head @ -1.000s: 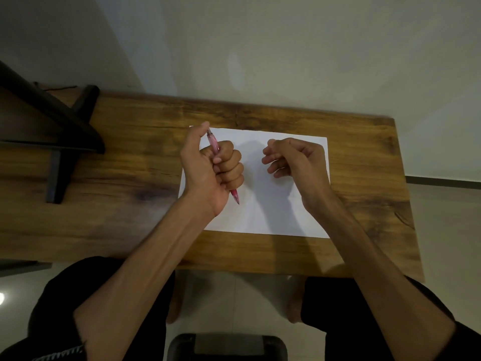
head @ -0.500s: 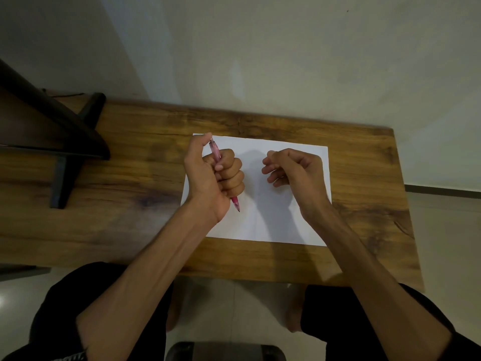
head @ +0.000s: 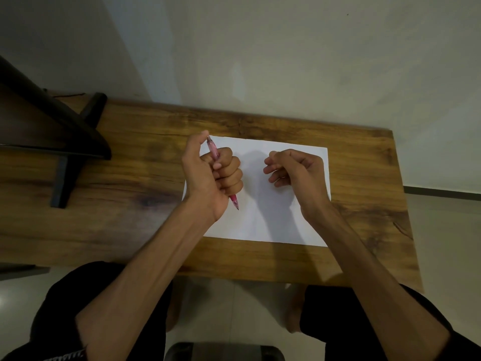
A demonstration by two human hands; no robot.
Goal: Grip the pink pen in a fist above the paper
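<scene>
A: Report the near field first.

B: A dark stool top (head: 223, 351) sits at the bottom edge, between the person's knees in black trousers (head: 335, 311). Both bare forearms extend forward over the near edge of the wooden table (head: 364, 256).

A: State of the left hand?

B: The left hand (head: 210, 175) is clenched in a fist round a pink pen (head: 215, 155). The thumb tip presses on the pen's upper end; the writing tip protrudes below the fist and points down toward the white sheet of paper (head: 273, 217). Whether the tip touches the sheet cannot be determined.

A: State of the right hand?

B: The right hand (head: 299, 173) is loosely curled above the paper and grasps nothing. It is near the left hand but apart from it.

A: Paper position?

B: Flat on the table, centre-right, under both hands.

A: Far field?

B: A dark stand (head: 65, 162) occupies the table's left side. A pale wall (head: 286, 61) rises behind the far edge.
</scene>
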